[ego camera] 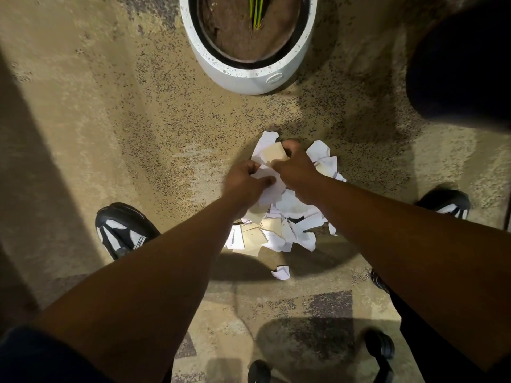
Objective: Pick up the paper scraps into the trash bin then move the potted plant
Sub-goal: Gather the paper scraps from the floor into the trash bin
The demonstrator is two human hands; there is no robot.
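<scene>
hands (272,176) gripping torn paper scraps (279,230)

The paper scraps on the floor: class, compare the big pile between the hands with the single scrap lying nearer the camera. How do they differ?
The pile holds many overlapping scraps, white and tan; the single scrap is one white piece. The left hand and right hand are gathering the pile; nothing touches the single scrap. The pile lies nearer the potted plant; the single scrap lies apart, closer to the person. Both are torn paper on the carpet.
</scene>
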